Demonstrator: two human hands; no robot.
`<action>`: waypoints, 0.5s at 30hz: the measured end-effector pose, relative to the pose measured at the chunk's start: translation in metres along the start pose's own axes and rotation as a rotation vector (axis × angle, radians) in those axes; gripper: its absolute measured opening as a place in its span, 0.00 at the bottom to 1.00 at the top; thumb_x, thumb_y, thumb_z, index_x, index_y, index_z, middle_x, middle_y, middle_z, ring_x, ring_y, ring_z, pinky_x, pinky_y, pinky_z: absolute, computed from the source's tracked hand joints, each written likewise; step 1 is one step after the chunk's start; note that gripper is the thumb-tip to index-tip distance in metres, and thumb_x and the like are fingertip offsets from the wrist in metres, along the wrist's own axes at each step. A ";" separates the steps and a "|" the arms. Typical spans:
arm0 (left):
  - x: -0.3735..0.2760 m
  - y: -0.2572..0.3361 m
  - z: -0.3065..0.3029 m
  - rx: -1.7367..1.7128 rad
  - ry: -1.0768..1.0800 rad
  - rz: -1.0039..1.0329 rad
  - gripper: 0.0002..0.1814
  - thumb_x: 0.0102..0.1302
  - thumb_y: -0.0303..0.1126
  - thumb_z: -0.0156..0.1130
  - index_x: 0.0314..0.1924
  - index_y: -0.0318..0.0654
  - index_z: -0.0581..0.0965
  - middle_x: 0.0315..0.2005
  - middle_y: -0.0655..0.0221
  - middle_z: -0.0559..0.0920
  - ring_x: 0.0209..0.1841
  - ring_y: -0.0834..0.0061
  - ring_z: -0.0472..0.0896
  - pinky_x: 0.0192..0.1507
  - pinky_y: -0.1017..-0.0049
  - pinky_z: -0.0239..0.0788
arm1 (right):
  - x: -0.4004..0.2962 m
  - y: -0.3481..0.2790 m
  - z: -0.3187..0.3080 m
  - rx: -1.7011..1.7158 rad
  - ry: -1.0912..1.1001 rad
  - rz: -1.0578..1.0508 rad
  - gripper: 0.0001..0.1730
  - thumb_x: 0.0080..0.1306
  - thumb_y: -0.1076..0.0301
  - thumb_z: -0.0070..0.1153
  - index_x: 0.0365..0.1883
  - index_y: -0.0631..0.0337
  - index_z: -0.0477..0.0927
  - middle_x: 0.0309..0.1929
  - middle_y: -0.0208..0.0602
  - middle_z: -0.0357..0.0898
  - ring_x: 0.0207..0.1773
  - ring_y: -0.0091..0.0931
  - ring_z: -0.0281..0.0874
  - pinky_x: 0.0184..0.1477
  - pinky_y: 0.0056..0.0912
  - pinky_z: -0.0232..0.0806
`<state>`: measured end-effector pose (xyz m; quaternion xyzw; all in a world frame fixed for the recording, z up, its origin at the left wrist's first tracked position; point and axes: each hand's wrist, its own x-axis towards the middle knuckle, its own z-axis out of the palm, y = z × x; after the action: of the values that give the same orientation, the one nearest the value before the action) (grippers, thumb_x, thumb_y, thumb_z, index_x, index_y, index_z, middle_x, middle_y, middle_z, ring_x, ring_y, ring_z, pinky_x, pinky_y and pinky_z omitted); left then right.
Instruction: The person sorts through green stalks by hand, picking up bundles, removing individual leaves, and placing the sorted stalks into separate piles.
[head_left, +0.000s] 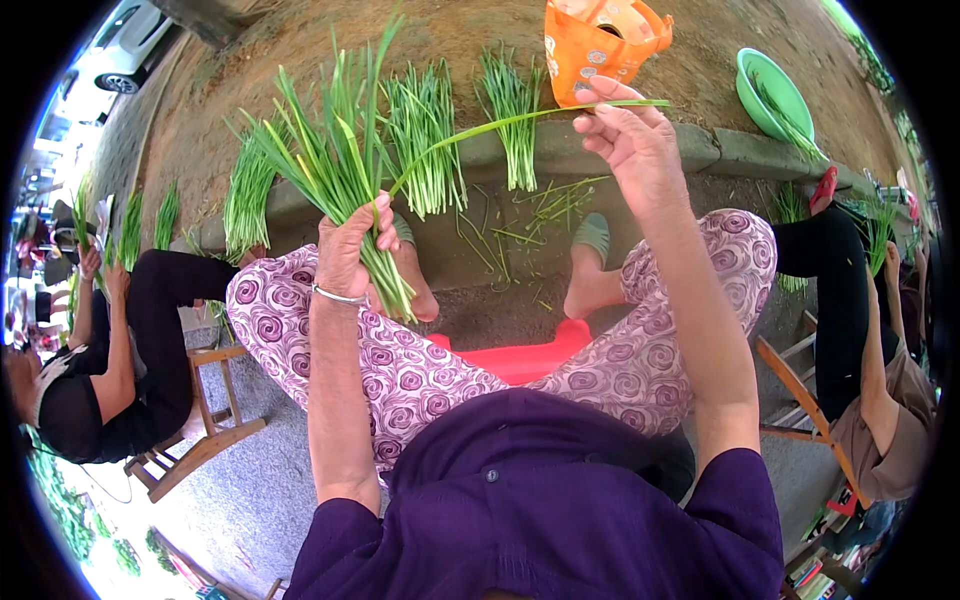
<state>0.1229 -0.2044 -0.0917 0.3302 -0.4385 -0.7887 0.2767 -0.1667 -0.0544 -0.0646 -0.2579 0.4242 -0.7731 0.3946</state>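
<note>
My left hand (351, 251), with a bangle at its wrist, grips a bunch of green chive-like stalks (322, 165). Their pale cut ends point down between my knees and the leaf tips fan out upward. One long yellow-green leaf (480, 133) arcs from beside the bunch across to my right hand (634, 146), which pinches it near its far end between thumb and fingers. Whether the leaf is still joined to the bunch cannot be made out. Beyond my hands, similar bunches (424, 142) lean on a stone kerb (555, 142), another bunch (514, 124) to their right.
Loose trimmings (540, 217) litter the ground between my sandalled feet. An orange bag (600, 49) stands past the kerb, and a green basin (772, 94) holding stalks sits to the right. I sit on a red stool (517, 356). People on wooden chairs (202, 435) flank me closely.
</note>
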 end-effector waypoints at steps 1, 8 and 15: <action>0.000 0.001 -0.001 -0.006 0.003 0.011 0.13 0.63 0.30 0.63 0.43 0.32 0.73 0.22 0.72 0.72 0.19 0.80 0.69 0.25 0.75 0.64 | 0.001 -0.001 -0.002 0.002 0.007 -0.015 0.19 0.64 0.73 0.54 0.53 0.68 0.73 0.46 0.43 0.80 0.39 0.27 0.82 0.39 0.26 0.75; 0.003 0.001 -0.012 -0.102 0.018 0.034 0.11 0.62 0.29 0.64 0.41 0.30 0.76 0.23 0.68 0.75 0.19 0.77 0.72 0.25 0.74 0.66 | 0.006 -0.008 -0.016 -0.050 0.055 -0.070 0.19 0.63 0.75 0.52 0.53 0.69 0.74 0.46 0.43 0.80 0.43 0.30 0.82 0.42 0.26 0.74; 0.001 0.004 -0.009 -0.045 0.057 0.063 0.13 0.63 0.30 0.63 0.44 0.31 0.73 0.23 0.72 0.72 0.19 0.81 0.69 0.25 0.76 0.63 | 0.003 -0.013 -0.010 -0.464 0.066 -0.154 0.16 0.63 0.75 0.52 0.50 0.69 0.76 0.45 0.40 0.80 0.44 0.27 0.82 0.42 0.25 0.74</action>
<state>0.1292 -0.2117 -0.0920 0.3322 -0.4228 -0.7795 0.3213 -0.1809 -0.0486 -0.0585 -0.3477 0.5823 -0.6908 0.2505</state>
